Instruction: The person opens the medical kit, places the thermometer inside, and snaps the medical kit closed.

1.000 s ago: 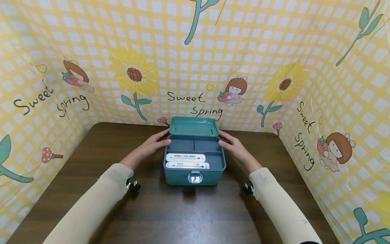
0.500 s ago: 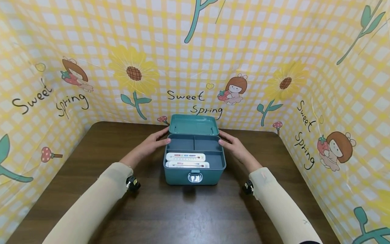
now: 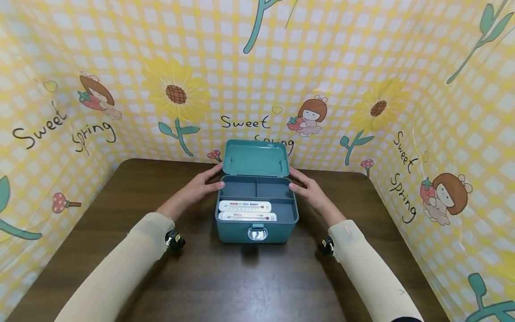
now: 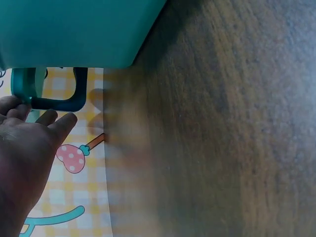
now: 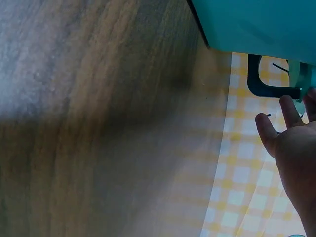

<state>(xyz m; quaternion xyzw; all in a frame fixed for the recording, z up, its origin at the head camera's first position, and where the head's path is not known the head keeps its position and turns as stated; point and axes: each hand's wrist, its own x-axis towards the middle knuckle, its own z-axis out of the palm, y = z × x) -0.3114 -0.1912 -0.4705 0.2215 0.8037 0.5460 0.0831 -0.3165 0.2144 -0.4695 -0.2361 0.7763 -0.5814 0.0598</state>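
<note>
A teal lidded storage box (image 3: 233,233) stands at the table's middle, its lid (image 3: 257,157) leaning back and upward. Inside sits a grey-blue divided tray (image 3: 277,202). Two slim white cases (image 3: 245,206) printed with thermometer-like scales lie in its front left part. My left hand (image 3: 196,187) touches the left side, thumb at the box rim and fingers reaching behind beside the lid. Mirroring it, my right hand (image 3: 310,191) touches the right side. Both wrist views show fairly straight fingers near the lid's dark handle (image 4: 59,104); some fingertips are hidden.
The brown wooden table (image 3: 257,286) extends in front of the box and to both sides. Behind it hangs a yellow checked cloth (image 3: 241,80) with printed flowers and figures. A clear clasp (image 3: 257,233) is on the box front.
The lid has swung upward and stands steeper than before. Both hands' fingers have risen slightly with it, while the box and the white cases stay in place.
</note>
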